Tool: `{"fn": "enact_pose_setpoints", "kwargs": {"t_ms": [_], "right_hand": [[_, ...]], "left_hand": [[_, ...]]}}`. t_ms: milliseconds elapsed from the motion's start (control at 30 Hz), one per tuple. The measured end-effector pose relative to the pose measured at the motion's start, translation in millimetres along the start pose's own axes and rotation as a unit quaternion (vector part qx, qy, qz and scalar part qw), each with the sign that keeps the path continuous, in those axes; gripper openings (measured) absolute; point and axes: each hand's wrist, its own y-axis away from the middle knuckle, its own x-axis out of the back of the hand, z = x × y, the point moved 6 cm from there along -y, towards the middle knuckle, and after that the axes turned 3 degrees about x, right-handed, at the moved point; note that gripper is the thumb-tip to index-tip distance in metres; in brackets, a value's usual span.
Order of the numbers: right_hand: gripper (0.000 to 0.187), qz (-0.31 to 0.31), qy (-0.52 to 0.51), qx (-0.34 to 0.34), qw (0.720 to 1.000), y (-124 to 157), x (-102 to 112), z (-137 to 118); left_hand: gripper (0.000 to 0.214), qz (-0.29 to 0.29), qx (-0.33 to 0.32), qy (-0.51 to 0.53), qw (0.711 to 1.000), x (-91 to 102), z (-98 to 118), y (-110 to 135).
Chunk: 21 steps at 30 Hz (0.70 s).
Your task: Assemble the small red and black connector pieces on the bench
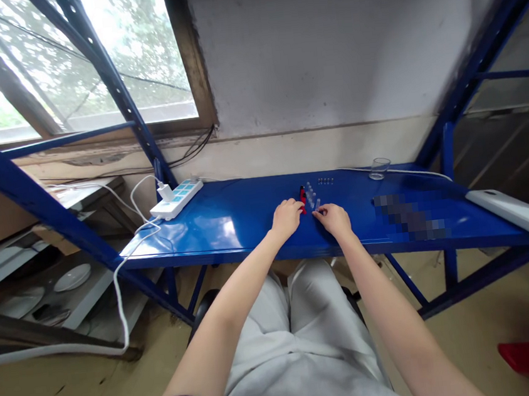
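My left hand (pixel 288 216) rests over the blue table with its fingers closed on the near end of a small red and black object (pixel 302 193), whose exact kind is too small to make out. Just to the right, my right hand (pixel 335 219) has thumb and fingertips pinched together; what lies between them is too small to name. Between the two hands stand several small clear tube-like pieces (pixel 310 192), in a line beside the red object. Farther back, a group of tiny clear pieces (pixel 326 181) sits on the table.
A white power strip (pixel 178 199) with a plug lies at the left of the blue table (pixel 248 225). A clear glass (pixel 379 167) stands at the back right, near a blurred-out dark patch (pixel 408 215). A white flat device (pixel 516 210) lies on the right end. Blue posts frame both sides.
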Motion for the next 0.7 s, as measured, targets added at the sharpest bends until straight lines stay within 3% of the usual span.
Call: {"fn": "enact_pose_setpoints", "kwargs": {"t_ms": [200, 367, 533, 700], "right_hand": [[0.02, -0.007, 0.034, 0.034, 0.999, 3.8, 2.9, -10.2], [0.019, -0.025, 0.035, 0.108, 0.993, 0.3, -3.3, -51.7], [0.02, -0.037, 0.027, 0.178, 0.983, -7.7, -18.8, -108.0], [0.018, -0.012, 0.054, 0.171, 0.984, -3.4, -29.5, -119.4]], "left_hand": [[0.012, 0.076, 0.086, 0.166, 0.979, 23.8, -50.6, 0.3], [0.014, 0.183, 0.153, 0.287, 0.928, 52.6, -94.8, 19.1], [0.018, 0.234, 0.186, 0.322, 0.898, 60.4, -107.2, 35.1], [0.015, 0.233, 0.184, 0.326, 0.897, 59.6, -107.1, 38.8]]}}
